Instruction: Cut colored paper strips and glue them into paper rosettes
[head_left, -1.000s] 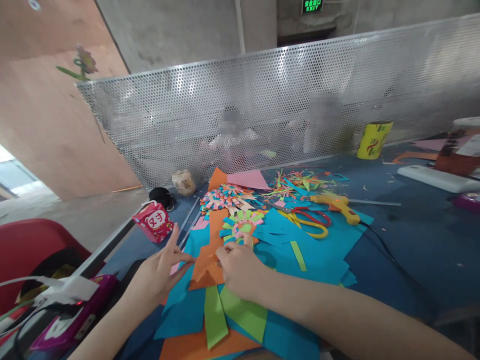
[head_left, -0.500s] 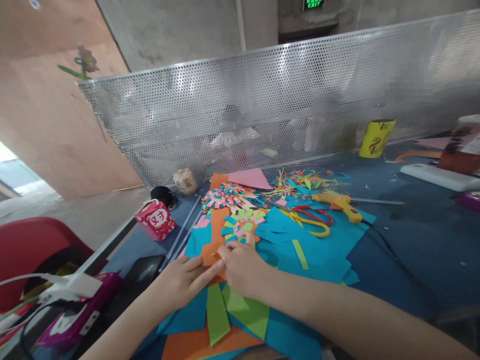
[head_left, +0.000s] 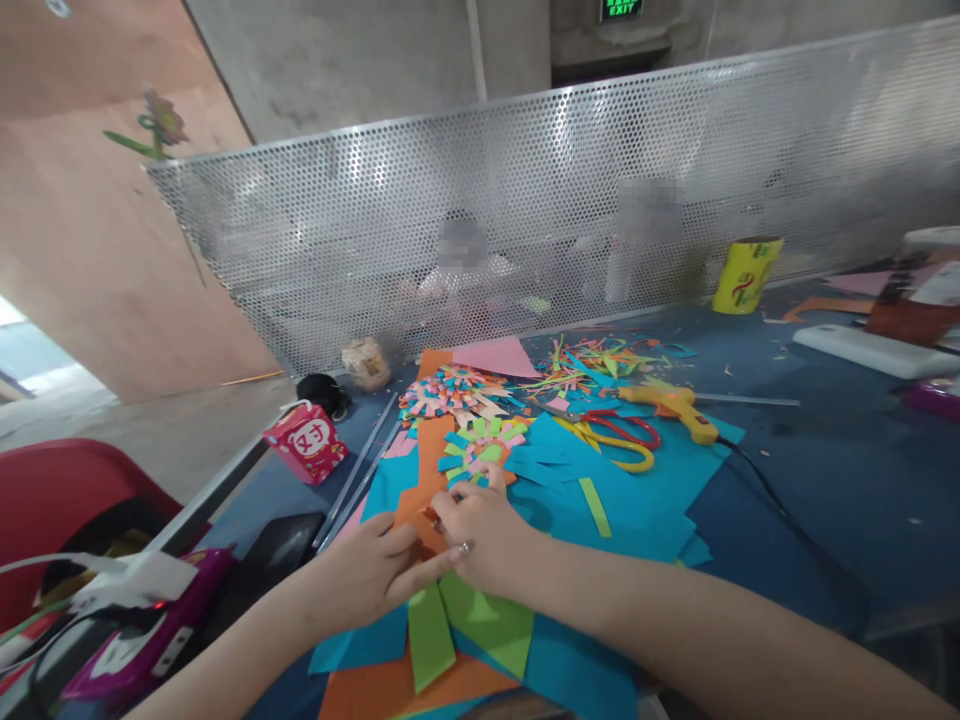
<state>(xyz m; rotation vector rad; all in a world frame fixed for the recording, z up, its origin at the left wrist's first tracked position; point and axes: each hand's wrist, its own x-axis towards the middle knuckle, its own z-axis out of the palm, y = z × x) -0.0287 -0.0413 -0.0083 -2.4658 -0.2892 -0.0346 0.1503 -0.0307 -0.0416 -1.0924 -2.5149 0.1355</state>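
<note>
My left hand (head_left: 367,568) and my right hand (head_left: 480,528) meet over orange paper (head_left: 433,450) in the middle of the pile. Between their fingertips is a small orange paper strip (head_left: 424,514), partly covered by the fingers. My right hand pinches it, its index finger pointing out towards a paper flower (head_left: 486,440) with green, pink and blue petals. The left fingers are curled at the strip's other side, and the left thumb reaches across to the right hand. Green paper pieces (head_left: 491,625) and blue sheets (head_left: 585,665) lie under and around my wrists.
Yellow-handled scissors (head_left: 636,460), a yellow glue gun (head_left: 675,405) with a trailing cord and heaped paper scraps (head_left: 592,362) lie to the right. Left are a pink box (head_left: 306,445), a dark phone (head_left: 277,548) and a power strip (head_left: 139,580). A perforated metal screen (head_left: 360,230) stands behind.
The left thumb has slid right and down, now resting against my right hand. The right fingers have shifted slightly left, and more of the small orange strip shows. The view has shifted slightly.
</note>
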